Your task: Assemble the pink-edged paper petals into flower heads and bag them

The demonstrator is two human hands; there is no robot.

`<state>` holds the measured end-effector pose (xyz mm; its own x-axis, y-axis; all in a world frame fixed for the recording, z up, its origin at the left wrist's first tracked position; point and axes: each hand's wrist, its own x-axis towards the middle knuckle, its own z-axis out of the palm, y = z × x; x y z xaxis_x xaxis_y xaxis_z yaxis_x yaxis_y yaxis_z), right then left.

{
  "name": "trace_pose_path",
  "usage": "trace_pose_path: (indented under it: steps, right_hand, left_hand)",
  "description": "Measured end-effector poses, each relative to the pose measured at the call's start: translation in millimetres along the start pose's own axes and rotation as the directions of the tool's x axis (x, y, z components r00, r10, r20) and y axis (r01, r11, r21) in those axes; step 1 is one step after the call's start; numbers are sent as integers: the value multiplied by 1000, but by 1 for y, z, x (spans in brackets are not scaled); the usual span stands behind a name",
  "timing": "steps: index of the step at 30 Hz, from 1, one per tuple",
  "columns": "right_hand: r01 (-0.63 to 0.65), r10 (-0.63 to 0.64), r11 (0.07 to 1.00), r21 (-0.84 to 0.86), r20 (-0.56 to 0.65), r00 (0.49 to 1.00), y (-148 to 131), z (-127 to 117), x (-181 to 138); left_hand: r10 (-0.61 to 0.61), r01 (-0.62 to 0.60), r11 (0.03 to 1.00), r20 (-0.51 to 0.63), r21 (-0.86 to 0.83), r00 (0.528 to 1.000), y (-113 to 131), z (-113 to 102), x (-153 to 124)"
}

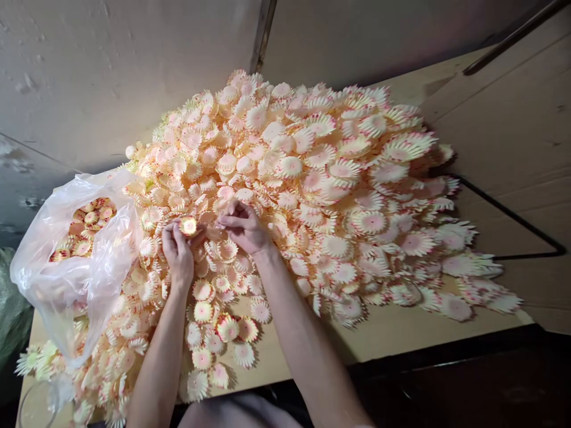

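- Two bare hands over the worktop, both among loose flower pieces.
- Left hand: thumb and fingers gripping one artificial flower piece, brightly lit, yellowish rim, held above the pile near its front middle.
- Right hand: just beside the left, fingertips pinched together; can't tell if anything small is between them.
- Big pile of petal discs, pale cream with pink centres and red-tipped edges, spread over most of the worktop, heaped at the back.
- Clear plastic bag at left, mouth open, redder flower pieces showing inside; petal discs lie against it.
- Clear round container, front left corner, partly cut off by frame.
- Risk: held piece could slip and get lost among near-identical discs, if the left pinch loosens.
- Risk: front loose disc sits near the worktop edge; a forearm sweep could knock it off.
- Risk: thin petals probably bend or crease if squeezed hard.
- Risk: bag might sag and spill if bumped.
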<state>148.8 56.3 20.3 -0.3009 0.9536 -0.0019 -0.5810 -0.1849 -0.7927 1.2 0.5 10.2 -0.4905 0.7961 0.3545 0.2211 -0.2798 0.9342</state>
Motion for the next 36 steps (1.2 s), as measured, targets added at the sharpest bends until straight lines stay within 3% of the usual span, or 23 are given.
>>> trace_pose_path:
  steps: [3, 7, 9, 16, 21, 26, 30, 33, 36]
  right_hand:
    - [38, -37, 999, 25, -66, 997, -3, -3, 1]
    - [35, -36, 987, -155, -1, 999, -3, 3, -2]
    - [47, -33, 968, -245, 61, 998, 0, 8, -3]
    - [157, -96, 884, -440, 158, 983, 6, 13, -4]
    - [160, -70, 888, -431, 216, 974, 3, 9, -2]
    - [46, 40, 930, -364, 224, 974, -1, 12, -3]
    - [31, 52, 945, -325, 245, 968, -2, 13, -4]
    - [47, 36, 948, -314, 255, 966, -2, 11, -4]
    - [72, 2, 956, -286, 250, 968, -3, 9, -5]
  left_hand:
    - [-22, 22, 999, -4, 24, 1000, -1, -4, 4]
    - [242, -260, 941, 106, 218, 964, 6, -4, 4]
    - [314, -344, 903, 149, 258, 938, 8, -3, 3]
    - [418, -462, 831, 199, 311, 886, 5, -3, 2]
    - [456, -489, 812, 177, 318, 872, 6, -2, 2]
    - [405, -433, 845, 153, 314, 901, 7, -2, 1]
    - [321, -342, 899, 118, 273, 940, 6, -2, -1]
    - [194, -207, 959, 84, 195, 977, 4, 0, -1]
    - [-9, 9, 999, 3, 32, 1000, 2, 1, 0]
